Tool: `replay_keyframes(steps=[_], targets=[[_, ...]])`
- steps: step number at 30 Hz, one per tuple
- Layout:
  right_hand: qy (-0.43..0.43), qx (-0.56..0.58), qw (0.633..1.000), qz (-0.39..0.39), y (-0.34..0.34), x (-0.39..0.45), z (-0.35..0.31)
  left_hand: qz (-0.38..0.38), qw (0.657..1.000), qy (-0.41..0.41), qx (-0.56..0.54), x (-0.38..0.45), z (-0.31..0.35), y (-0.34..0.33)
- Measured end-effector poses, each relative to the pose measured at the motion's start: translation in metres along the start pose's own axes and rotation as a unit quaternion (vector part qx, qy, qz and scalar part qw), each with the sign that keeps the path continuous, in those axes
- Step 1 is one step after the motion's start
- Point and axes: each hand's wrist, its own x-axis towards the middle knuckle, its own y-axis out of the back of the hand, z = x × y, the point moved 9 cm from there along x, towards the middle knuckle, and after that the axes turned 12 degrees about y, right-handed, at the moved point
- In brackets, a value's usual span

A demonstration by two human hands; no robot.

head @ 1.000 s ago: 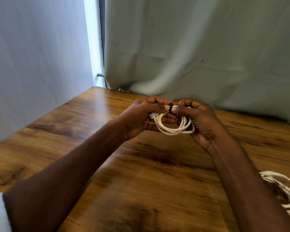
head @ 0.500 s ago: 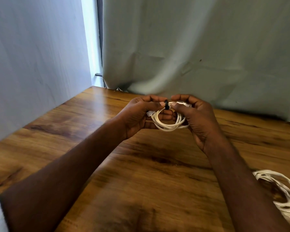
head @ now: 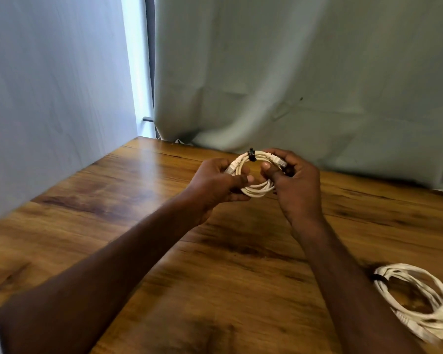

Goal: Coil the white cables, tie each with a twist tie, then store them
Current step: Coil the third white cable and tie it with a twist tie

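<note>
A small coil of white cable (head: 256,187) is held up above the wooden table (head: 143,190), between both hands. A black twist tie (head: 251,154) wraps the top of the coil. My left hand (head: 215,185) grips the coil's left side, thumb across the loops. My right hand (head: 294,182) grips the right side, where a clear plug end (head: 281,162) pokes out by the fingers. A second white cable coil (head: 420,300), bound with a dark tie (head: 380,277), lies on the table at the lower right.
A pale grey-green curtain (head: 292,85) hangs along the table's far edge. A light wall (head: 49,98) runs down the left side. Bare wood stretches across the front and left of the table.
Both hands have moved apart from the tie to the sides of the coil, which now faces me as an open ring with the tie standing free on top.
</note>
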Motion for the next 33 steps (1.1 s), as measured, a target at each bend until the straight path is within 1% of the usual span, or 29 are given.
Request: replay_keyframes(steps=[1,3,5,7,10,12,14,16,17,19,21,23,26,28,33], targets=[[-0.046,0.056,0.997,0.006,-0.002,-0.003,0.007,0.017,1.0,0.004,-0.023,-0.001,0.0,0.005],[-0.141,0.16,0.977,0.007,-0.008,-0.009,0.018,0.038,0.997,0.014,-0.065,-0.002,-0.001,0.012],[-0.213,0.222,0.952,0.005,-0.012,-0.014,0.027,0.043,0.994,0.021,-0.1,-0.003,0.0,0.014],[-0.26,0.277,0.925,0.007,-0.017,-0.019,0.033,0.034,0.989,0.02,-0.142,-0.003,0.001,0.012],[-0.285,0.372,0.883,0.024,-0.03,-0.025,0.034,0.016,0.979,0.019,-0.204,0.002,-0.003,0.009],[-0.285,0.421,0.86,0.048,-0.036,-0.024,0.035,-0.021,0.972,0.042,-0.23,0.007,-0.012,0.002],[-0.279,0.442,0.848,0.081,-0.036,-0.02,0.038,-0.056,0.975,0.056,-0.209,0.006,-0.017,-0.007],[-0.284,0.47,0.827,0.119,-0.032,-0.02,0.044,-0.072,0.984,0.045,-0.158,0.007,-0.018,-0.014],[-0.293,0.484,0.814,0.132,-0.032,-0.021,0.047,-0.063,0.988,0.037,-0.14,0.008,-0.018,-0.014],[-0.303,0.5,0.8,0.136,-0.033,-0.024,0.048,-0.011,0.992,0.036,-0.118,0.008,-0.02,-0.011],[-0.296,0.508,0.798,0.132,-0.037,-0.025,0.042,0.049,0.995,0.032,-0.076,0.008,-0.021,-0.004],[-0.273,0.51,0.806,0.128,-0.039,-0.023,0.036,0.09,0.995,0.009,-0.035,0.007,-0.018,0.004],[-0.242,0.495,0.828,0.103,-0.039,-0.02,0.03,0.095,0.995,-0.015,-0.031,0.001,-0.011,0.006],[-0.235,0.483,0.839,0.089,-0.04,-0.022,0.031,0.093,0.995,-0.005,-0.036,-0.001,-0.011,0.004],[-0.222,0.475,0.848,0.081,-0.044,-0.028,0.034,0.108,0.993,0.037,-0.039,0.002,-0.022,0.005]])
